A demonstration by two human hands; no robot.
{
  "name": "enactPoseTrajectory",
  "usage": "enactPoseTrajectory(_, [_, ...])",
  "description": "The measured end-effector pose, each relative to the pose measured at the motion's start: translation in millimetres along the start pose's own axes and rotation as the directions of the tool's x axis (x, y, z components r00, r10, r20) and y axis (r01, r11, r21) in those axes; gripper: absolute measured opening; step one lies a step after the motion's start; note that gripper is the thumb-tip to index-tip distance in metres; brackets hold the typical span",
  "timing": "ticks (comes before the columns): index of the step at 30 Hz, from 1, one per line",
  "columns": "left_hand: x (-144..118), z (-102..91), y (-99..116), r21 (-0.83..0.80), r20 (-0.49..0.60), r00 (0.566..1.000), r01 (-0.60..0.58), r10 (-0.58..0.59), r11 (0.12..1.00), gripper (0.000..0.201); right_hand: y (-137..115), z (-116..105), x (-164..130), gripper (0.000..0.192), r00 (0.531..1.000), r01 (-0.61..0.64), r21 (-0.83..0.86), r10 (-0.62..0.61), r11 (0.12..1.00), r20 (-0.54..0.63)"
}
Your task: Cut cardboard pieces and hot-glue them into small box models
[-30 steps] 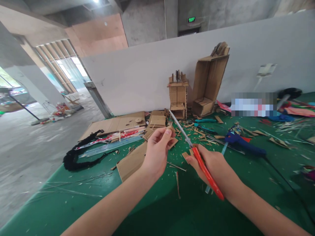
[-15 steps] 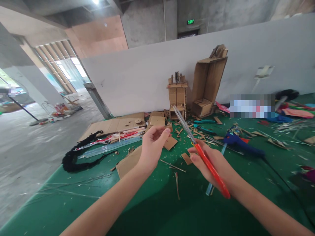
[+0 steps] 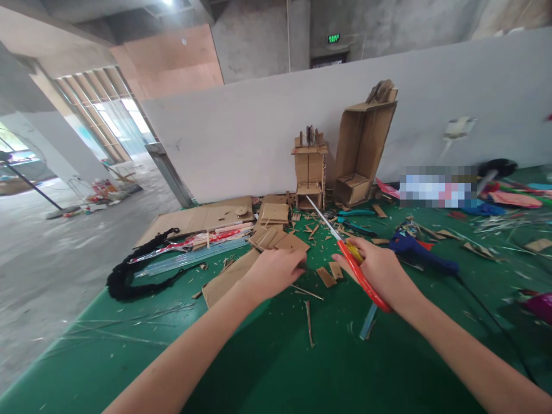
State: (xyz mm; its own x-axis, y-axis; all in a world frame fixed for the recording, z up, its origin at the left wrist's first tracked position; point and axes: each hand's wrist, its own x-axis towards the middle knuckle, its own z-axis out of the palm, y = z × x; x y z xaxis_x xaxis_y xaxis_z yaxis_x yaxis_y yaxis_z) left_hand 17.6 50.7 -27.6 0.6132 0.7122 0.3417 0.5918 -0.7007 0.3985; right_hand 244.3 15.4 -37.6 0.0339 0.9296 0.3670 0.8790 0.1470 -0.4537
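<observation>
My right hand [image 3: 382, 270] is closed around the red handles of a pair of scissors [image 3: 361, 277], with the blades pointing up and left over the green table [image 3: 280, 362]. My left hand [image 3: 273, 270] rests knuckles-up on the table, its fingertips down beside a flat cardboard piece [image 3: 292, 242] and a thin wooden stick [image 3: 307, 292]. The fingers are hidden, so I cannot see whether they pinch anything. Two small cardboard scraps [image 3: 326, 276] lie between my hands. A larger cardboard sheet [image 3: 226, 278] lies just left of the left hand.
A small cardboard tower [image 3: 310, 172] and an upright open cardboard box [image 3: 366, 144] stand against the white wall. A blue glue gun [image 3: 420, 254] with its cable lies to the right, teal pliers [image 3: 357, 213] behind, a black braided cord [image 3: 129, 276] at the left. Scraps litter the table.
My left hand has dropped from chest height down onto the table by the cardboard pieces. My right hand has lowered with the scissors, whose blades now lie flatter.
</observation>
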Motion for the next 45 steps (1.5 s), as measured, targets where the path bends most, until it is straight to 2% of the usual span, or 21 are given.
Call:
enactPoseTrajectory(4, [-1.1, 5.9, 0.1, 0.066, 0.084, 0.996, -0.045, 0.039, 0.997, 0.005, 3.0, -6.5, 2.5, 0.037, 0.990, 0.028, -0.090, -0.015, 0.996, 0.144])
enactPoseTrajectory(7, [-0.2, -1.0, -0.1, 0.163, 0.192, 0.980, -0.087, 0.055, 0.983, 0.013, 0.4, -12.0, 5.3, 0.037, 0.972, 0.048, -0.198, -0.001, 0.979, 0.233])
enactPoseTrajectory(10, [0.4, -11.0, 0.5, 0.185, 0.295, 0.953, -0.130, 0.072, 0.974, 0.023, -5.1, -14.9, 12.2, 0.037, 0.956, 0.055, -0.339, 0.049, 0.939, 0.290])
enactPoseTrajectory(13, [0.2, -17.4, 2.4, 0.183, 0.352, 0.932, -0.156, 0.084, 0.971, 0.031, -7.9, -15.5, 24.6, 0.038, 0.951, 0.064, -0.407, 0.068, 0.911, 0.301])
enactPoseTrajectory(18, [-0.4, -15.2, 3.5, 0.196, 0.377, 0.923, -0.164, 0.080, 0.967, 0.016, -0.1, -8.8, 50.2, 0.053, 0.946, 0.238, -0.436, -0.105, 0.868, 0.307])
enactPoseTrajectory(21, [-0.5, -11.6, 2.1, 0.211, 0.352, 0.934, -0.145, 0.064, 0.967, 0.013, 0.7, -3.3, 56.2, 0.037, 0.948, 0.251, -0.494, -0.108, 0.832, 0.299])
enactPoseTrajectory(24, [0.4, -11.6, 1.5, 0.197, 0.343, 0.938, -0.119, 0.045, 0.973, 0.014, -8.0, -2.0, 49.1, 0.021, 0.963, 0.226, -0.533, -0.104, 0.815, 0.249])
enactPoseTrajectory(26, [1.5, -14.8, 2.5, 0.194, 0.339, 0.940, -0.109, 0.037, 0.975, 0.018, -16.7, -3.3, 38.2, 0.024, 0.969, 0.228, -0.518, -0.140, 0.824, 0.203])
enactPoseTrajectory(28, [2.5, -20.7, 5.1, 0.205, 0.347, 0.937, -0.106, 0.029, 0.973, 0.022, -24.2, -4.5, 24.6, 0.027, 0.965, 0.254, -0.423, -0.197, 0.870, 0.176])
enactPoseTrajectory(30, [2.7, -28.7, 10.3, 0.210, 0.375, 0.927, -0.104, 0.018, 0.972, 0.025, -28.4, -4.0, 10.6, 0.026, 0.940, 0.330, -0.312, -0.283, 0.891, 0.189])
enactPoseTrajectory(32, [1.4, -36.7, 19.0, 0.188, 0.428, 0.904, -0.106, 0.016, 0.976, 0.025, -28.5, -1.7, -1.2, 0.023, 0.895, 0.432, -0.225, -0.384, 0.874, 0.226])
enactPoseTrajectory(35, [-3.8, -42.3, 38.7, 0.132, 0.560, 0.828, -0.132, 0.036, 0.982, 0.022, -23.2, 3.1, -10.1, 0.024, 0.842, 0.518, -0.142, -0.473, 0.843, 0.261])
enactPoseTrajectory(36, [-6.4, -41.5, 46.2, 0.127, 0.612, 0.790, -0.142, 0.036, 0.982, 0.021, -20.9, 4.3, -10.5, 0.024, 0.837, 0.524, -0.141, -0.478, 0.840, 0.264])
enactPoseTrajectory(38, [-12.2, -36.4, 60.8, 0.202, 0.669, 0.743, -0.148, -0.026, 0.968, 0.020, -16.9, 5.5, -9.3, 0.023, 0.843, 0.516, -0.161, -0.465, 0.842, 0.269])
enactPoseTrajectory(40, [-17.9, -29.1, 72.4, 0.282, 0.669, 0.741, -0.184, -0.055, 0.942, 0.020, -14.9, 5.1, -7.5, 0.022, 0.842, 0.509, -0.147, -0.457, 0.848, 0.286])
enactPoseTrajectory(42, [-22.5, -23.0, 78.9, 0.342, 0.641, 0.765, -0.225, -0.052, 0.912, 0.021, -15.0, 4.0, -7.1, 0.021, 0.831, 0.515, -0.094, -0.469, 0.852, 0.299])
enactPoseTrajectory(45, [-25.7, -19.1, 78.0, 0.370, 0.632, 0.773, -0.247, -0.048, 0.896, 0.020, -16.8, 2.8, -8.5, 0.021, 0.819, 0.520, -0.034, -0.487, 0.853, 0.304])
